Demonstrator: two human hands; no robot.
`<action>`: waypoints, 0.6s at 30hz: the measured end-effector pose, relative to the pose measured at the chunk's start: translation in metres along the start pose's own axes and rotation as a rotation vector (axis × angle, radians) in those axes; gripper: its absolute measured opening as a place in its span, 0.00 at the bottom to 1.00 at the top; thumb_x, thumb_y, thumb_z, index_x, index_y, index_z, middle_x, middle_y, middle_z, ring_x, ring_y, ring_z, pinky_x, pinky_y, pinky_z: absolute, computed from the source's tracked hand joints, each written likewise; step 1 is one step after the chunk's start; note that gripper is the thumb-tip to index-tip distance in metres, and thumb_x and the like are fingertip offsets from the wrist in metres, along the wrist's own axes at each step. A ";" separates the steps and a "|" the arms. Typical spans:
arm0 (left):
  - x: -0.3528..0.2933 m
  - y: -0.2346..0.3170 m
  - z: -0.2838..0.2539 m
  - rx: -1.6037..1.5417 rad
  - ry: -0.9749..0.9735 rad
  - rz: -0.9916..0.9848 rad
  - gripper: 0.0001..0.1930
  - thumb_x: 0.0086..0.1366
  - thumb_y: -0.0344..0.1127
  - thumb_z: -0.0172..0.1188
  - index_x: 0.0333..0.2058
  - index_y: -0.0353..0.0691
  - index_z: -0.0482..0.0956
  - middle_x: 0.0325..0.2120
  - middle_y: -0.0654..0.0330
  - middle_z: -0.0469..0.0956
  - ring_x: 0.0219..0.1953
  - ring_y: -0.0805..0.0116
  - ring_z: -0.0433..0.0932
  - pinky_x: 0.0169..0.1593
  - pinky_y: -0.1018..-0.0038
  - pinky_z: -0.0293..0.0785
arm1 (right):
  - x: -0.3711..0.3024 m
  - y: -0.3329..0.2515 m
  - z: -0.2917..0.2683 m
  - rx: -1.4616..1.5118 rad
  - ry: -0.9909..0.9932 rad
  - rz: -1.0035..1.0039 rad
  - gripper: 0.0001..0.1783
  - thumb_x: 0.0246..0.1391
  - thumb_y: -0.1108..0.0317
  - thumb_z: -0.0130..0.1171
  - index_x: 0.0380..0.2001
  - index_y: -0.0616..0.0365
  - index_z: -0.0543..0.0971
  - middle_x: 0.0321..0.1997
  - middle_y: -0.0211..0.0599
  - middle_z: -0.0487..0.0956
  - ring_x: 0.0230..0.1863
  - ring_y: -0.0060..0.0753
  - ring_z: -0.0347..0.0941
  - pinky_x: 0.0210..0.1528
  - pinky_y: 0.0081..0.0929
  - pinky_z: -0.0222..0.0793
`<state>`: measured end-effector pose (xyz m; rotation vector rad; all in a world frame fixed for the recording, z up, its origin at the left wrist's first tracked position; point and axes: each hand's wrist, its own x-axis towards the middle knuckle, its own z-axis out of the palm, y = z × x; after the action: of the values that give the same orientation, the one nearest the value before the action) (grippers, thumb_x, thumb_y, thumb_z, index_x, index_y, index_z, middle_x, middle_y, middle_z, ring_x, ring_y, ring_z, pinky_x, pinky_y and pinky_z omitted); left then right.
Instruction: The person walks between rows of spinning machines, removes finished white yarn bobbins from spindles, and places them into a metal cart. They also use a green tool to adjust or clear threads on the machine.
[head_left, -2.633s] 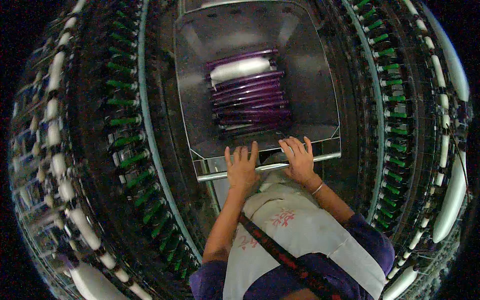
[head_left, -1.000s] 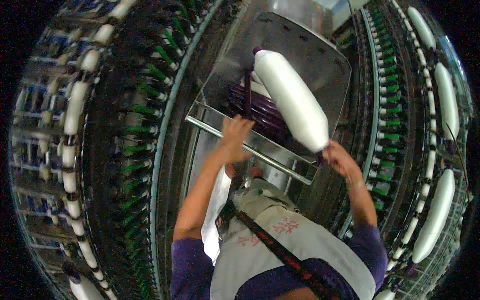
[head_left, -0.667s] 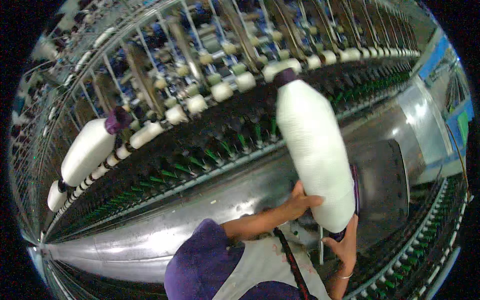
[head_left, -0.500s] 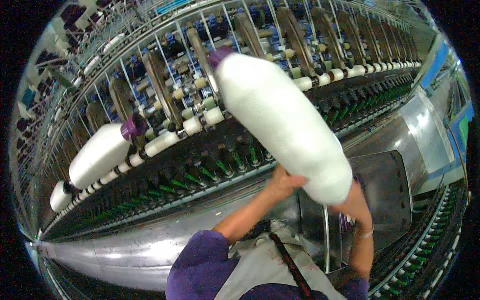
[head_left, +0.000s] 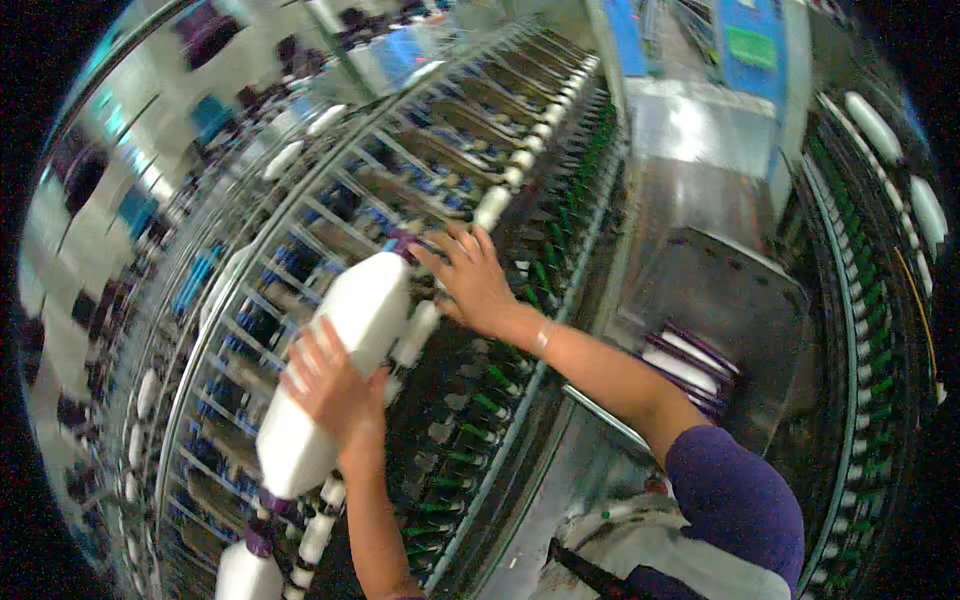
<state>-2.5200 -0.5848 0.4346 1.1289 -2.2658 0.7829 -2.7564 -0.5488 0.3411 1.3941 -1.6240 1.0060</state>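
A large white bobbin of roving (head_left: 368, 305) with purple tube ends lies slantwise along the row of white rollers on the spinning machine. My left hand (head_left: 335, 390) rests on its lower half, fingers spread across the white surface and slightly blurred. By the upper purple end, my right hand (head_left: 468, 275) reaches over the rollers with its fingers apart; whether the fingertips touch the tube end I cannot tell. Just below, a second white bobbin (head_left: 248, 575) with a purple end shows partly at the picture's lower edge.
Green spindles (head_left: 490, 405) line the machine below the rollers. A dark cart (head_left: 700, 275) in the aisle holds several purple-and-white tubes (head_left: 690, 365). Across the aisle stands another spindle row (head_left: 850, 290), with white bobbins (head_left: 872, 128) above it. Metal bars (head_left: 325, 215) run behind the rollers.
The large bobbin has gone from being held in both hands over the aisle to lying on the machine. My right hand has moved to its upper end. The view has turned right.
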 end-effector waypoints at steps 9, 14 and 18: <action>-0.130 0.174 0.047 -0.729 -0.437 0.616 0.53 0.40 0.48 0.78 0.63 0.34 0.60 0.66 0.47 0.57 0.69 0.44 0.53 0.68 0.42 0.45 | -0.416 -0.052 -0.287 -0.507 -0.901 1.024 0.61 0.28 0.63 0.78 0.69 0.54 0.57 0.66 0.54 0.60 0.70 0.58 0.52 0.69 0.64 0.39; -0.253 0.321 0.113 -0.756 -0.580 1.235 0.62 0.31 0.49 0.80 0.67 0.49 0.54 0.63 0.51 0.59 0.68 0.49 0.52 0.67 0.44 0.46 | -0.443 -0.056 -0.316 -0.492 -0.803 0.966 0.41 0.41 0.73 0.61 0.63 0.57 0.65 0.56 0.43 0.73 0.61 0.43 0.67 0.66 0.51 0.55; -0.265 0.365 0.119 -0.733 -0.680 1.270 0.60 0.27 0.50 0.78 0.65 0.47 0.61 0.53 0.55 0.68 0.59 0.54 0.64 0.65 0.47 0.52 | -0.411 -0.019 -0.334 -0.412 -0.749 0.974 0.47 0.27 0.73 0.69 0.60 0.57 0.69 0.52 0.43 0.73 0.58 0.43 0.68 0.63 0.51 0.57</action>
<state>-2.6979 -0.3400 0.0795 -0.6039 -3.3032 -0.2078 -2.6718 -0.0827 0.1035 0.6611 -3.0096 0.5422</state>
